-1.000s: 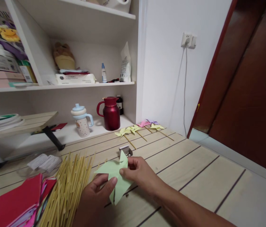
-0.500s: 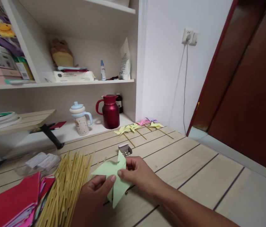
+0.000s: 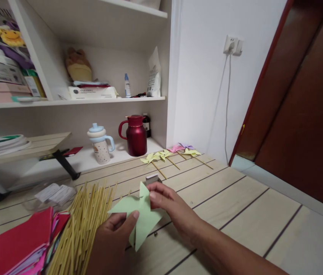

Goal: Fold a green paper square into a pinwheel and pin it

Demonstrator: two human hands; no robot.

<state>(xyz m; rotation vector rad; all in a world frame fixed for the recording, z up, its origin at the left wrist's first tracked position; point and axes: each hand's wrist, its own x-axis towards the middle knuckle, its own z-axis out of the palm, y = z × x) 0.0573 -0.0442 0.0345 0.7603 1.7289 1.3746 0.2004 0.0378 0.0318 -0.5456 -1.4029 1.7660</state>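
A light green paper pinwheel (image 3: 142,217), its blades partly folded and no stick visible on it, is held above the table. My left hand (image 3: 115,233) pinches its left part, thumb on top near the middle. On the upper right side, my right hand (image 3: 168,200) has thumb and fingers closed at the edge of the upper blade. Behind those fingers a small box (image 3: 152,178) is mostly hidden. One small metal piece (image 3: 155,234) lies on the table just right of the paper.
Thin wooden sticks (image 3: 78,225) lie bundled at left, beside stacked coloured paper (image 3: 20,240) and a clear plastic package (image 3: 54,194). Finished pinwheels (image 3: 164,154) rest at the table's back edge. A red jug (image 3: 136,137) and a blue-lidded cup (image 3: 101,147) stand behind.
My right hand has moved up from the pinwheel's middle to its upper blade, and a right-hand blade now lies spread flatter. The box is more covered by my hand. My left hand keeps its hold.
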